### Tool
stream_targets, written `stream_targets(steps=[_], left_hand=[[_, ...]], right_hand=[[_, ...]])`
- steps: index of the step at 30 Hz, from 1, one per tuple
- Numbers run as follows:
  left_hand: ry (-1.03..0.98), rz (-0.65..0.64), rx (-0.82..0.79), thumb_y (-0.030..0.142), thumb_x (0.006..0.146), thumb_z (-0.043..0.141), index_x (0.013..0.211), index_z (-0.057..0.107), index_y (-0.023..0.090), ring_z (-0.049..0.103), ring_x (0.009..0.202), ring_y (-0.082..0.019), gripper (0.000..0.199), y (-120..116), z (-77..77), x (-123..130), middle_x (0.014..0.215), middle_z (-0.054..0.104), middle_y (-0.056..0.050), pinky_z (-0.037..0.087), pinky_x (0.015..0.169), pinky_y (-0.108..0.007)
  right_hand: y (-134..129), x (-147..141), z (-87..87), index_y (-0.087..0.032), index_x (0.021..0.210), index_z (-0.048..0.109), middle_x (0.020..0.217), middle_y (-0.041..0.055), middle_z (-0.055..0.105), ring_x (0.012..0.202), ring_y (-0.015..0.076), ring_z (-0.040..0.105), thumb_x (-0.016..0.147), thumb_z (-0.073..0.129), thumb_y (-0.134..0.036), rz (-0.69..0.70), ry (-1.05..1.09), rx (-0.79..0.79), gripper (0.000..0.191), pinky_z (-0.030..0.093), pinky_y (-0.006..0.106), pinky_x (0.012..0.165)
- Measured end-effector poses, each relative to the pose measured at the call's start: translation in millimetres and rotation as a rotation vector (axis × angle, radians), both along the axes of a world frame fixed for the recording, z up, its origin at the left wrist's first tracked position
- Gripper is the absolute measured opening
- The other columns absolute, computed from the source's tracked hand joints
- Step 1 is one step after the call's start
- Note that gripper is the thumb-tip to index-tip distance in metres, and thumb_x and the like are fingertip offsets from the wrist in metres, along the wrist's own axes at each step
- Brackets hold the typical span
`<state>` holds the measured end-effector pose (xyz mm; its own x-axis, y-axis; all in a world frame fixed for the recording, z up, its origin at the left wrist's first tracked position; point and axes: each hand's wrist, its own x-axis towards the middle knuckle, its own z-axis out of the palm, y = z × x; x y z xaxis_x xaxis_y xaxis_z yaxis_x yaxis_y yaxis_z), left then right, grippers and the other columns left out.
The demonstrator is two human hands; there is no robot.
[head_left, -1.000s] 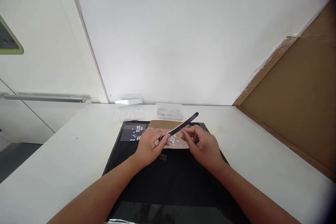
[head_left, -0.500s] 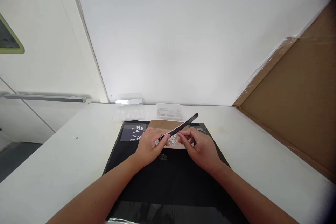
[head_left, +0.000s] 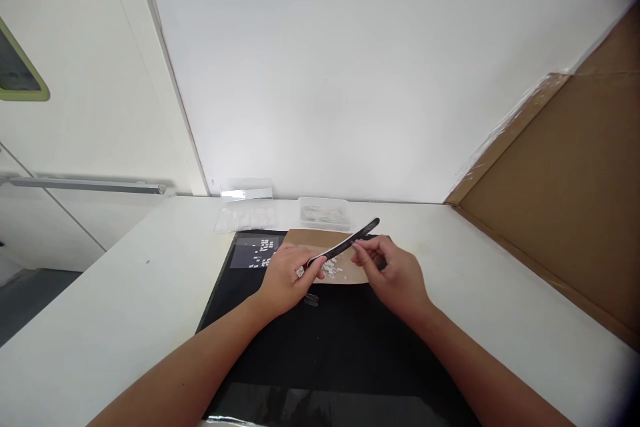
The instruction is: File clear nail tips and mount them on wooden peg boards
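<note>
- Left hand (head_left: 287,280), center: thumb and fingers pinch the lower end of a thin strip.
- Right hand (head_left: 397,273), right of center: thumb and forefinger tips come together beside the strip; anything between them is too small to tell.
- Dark strip (head_left: 350,240), center of the frame: long, flat, slightly curved, round-tipped, with a pale edge, slanting up to the right above brown paper.
- Brown paper (head_left: 310,237): smooth, matte, scattered with small white flakes (head_left: 331,269).
- Black mat (head_left: 320,347), lower center: dark sheet under the paper, with clear slips (head_left: 311,300) near the left hand.
- Upper edge of the mat: beyond it, a shallow, translucent plastic box (head_left: 324,213) on the white table (head_left: 150,293).
</note>
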<state>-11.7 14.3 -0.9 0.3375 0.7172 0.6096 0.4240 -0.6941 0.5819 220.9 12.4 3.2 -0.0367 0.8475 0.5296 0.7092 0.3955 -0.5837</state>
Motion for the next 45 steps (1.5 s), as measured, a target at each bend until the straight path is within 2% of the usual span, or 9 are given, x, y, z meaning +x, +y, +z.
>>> stream_targets(steps=[5, 11, 14, 17, 23, 33, 36, 42, 45], left_hand=[[0.02, -0.001, 0.004, 0.027, 0.105, 0.055, 0.081, 0.072, 0.022, 0.069, 0.073, -0.015, 0.03, 0, 1.2, 0, 0.075, 0.076, 0.003, 0.043, 0.083, -0.033], [0.026, 0.011, 0.009, 0.03, 0.106, 0.053, 0.077, 0.071, 0.022, 0.068, 0.071, -0.015, 0.035, 1, -0.7, 0, 0.074, 0.076, 0.002, 0.044, 0.082, -0.033], [0.033, 0.008, 0.019, 0.03, 0.106, 0.053, 0.076, 0.071, 0.022, 0.067, 0.071, -0.015, 0.036, 1, -2.4, 0, 0.073, 0.075, 0.002, 0.044, 0.084, -0.034], [0.037, 0.011, 0.029, 0.029, 0.106, 0.052, 0.075, 0.07, 0.022, 0.068, 0.071, -0.016, 0.037, 0, -2.7, 0, 0.073, 0.076, 0.001, 0.045, 0.084, -0.034], [0.033, 0.003, 0.033, 0.027, 0.106, 0.054, 0.081, 0.071, 0.021, 0.068, 0.072, -0.015, 0.031, 0, -0.6, 0, 0.075, 0.076, 0.002, 0.043, 0.083, -0.033], [0.04, 0.008, 0.036, 0.03, 0.106, 0.053, 0.075, 0.07, 0.022, 0.068, 0.071, -0.015, 0.037, 0, -3.8, 1, 0.074, 0.076, 0.001, 0.044, 0.086, -0.034], [0.036, 0.006, 0.041, 0.03, 0.106, 0.052, 0.076, 0.07, 0.022, 0.068, 0.071, -0.015, 0.036, 0, -4.0, 1, 0.074, 0.076, 0.001, 0.044, 0.086, -0.034], [0.043, 0.01, 0.051, 0.031, 0.106, 0.053, 0.077, 0.071, 0.022, 0.067, 0.069, -0.015, 0.035, 0, -2.5, 1, 0.073, 0.076, 0.002, 0.043, 0.084, -0.035], [0.036, 0.013, 0.055, 0.03, 0.105, 0.055, 0.077, 0.071, 0.022, 0.067, 0.07, -0.014, 0.034, 0, -2.5, 1, 0.072, 0.076, 0.002, 0.042, 0.085, -0.035]], right_hand=[[-12, -20, -7.9, -0.025, 0.097, 0.069, 0.083, 0.0008, 0.078, 0.074, 0.018, 0.073, 0.103, 0.055, -0.041, 0.184, -0.114, 0.03, 0.022, 0.051, 0.029, 0.066], [0, -1, 2.4, -0.025, 0.096, 0.069, 0.081, 0.0008, 0.078, 0.06, 0.0179, 0.068, 0.099, 0.058, -0.052, -0.121, -0.007, 0.027, 0.029, 0.05, 0.03, 0.059], [7, 10, 5.9, -0.024, 0.097, 0.068, 0.08, 0.0014, 0.079, 0.062, 0.0187, 0.069, 0.098, 0.059, -0.054, -0.164, 0.051, 0.016, 0.031, 0.052, 0.031, 0.06], [5, 7, 3.2, -0.024, 0.095, 0.068, 0.078, 0.0014, 0.078, 0.062, 0.0187, 0.07, 0.099, 0.058, -0.052, -0.091, 0.023, -0.011, 0.03, 0.052, 0.031, 0.061], [-12, -17, -4.0, -0.025, 0.096, 0.069, 0.087, 0.0024, 0.078, 0.075, 0.0192, 0.074, 0.103, 0.053, -0.043, 0.231, -0.148, 0.009, 0.025, 0.054, 0.03, 0.067], [6, 11, 7.9, -0.025, 0.096, 0.068, 0.079, 0.0007, 0.078, 0.062, 0.0183, 0.07, 0.098, 0.059, -0.053, -0.17, 0.017, 0.025, 0.03, 0.051, 0.03, 0.059], [4, 7, 6.5, -0.025, 0.095, 0.067, 0.078, 0.0002, 0.078, 0.063, 0.0183, 0.071, 0.099, 0.058, -0.053, -0.12, 0.027, 0.003, 0.029, 0.052, 0.031, 0.06], [-13, -17, -0.8, -0.025, 0.096, 0.069, 0.081, 0.0025, 0.077, 0.071, 0.0196, 0.073, 0.102, 0.054, -0.046, 0.154, -0.092, 0.011, 0.027, 0.054, 0.031, 0.065], [-14, -18, -0.3, -0.025, 0.096, 0.069, 0.082, 0.0018, 0.077, 0.072, 0.0193, 0.074, 0.102, 0.055, -0.045, 0.118, -0.106, 0.03, 0.025, 0.054, 0.031, 0.065]])
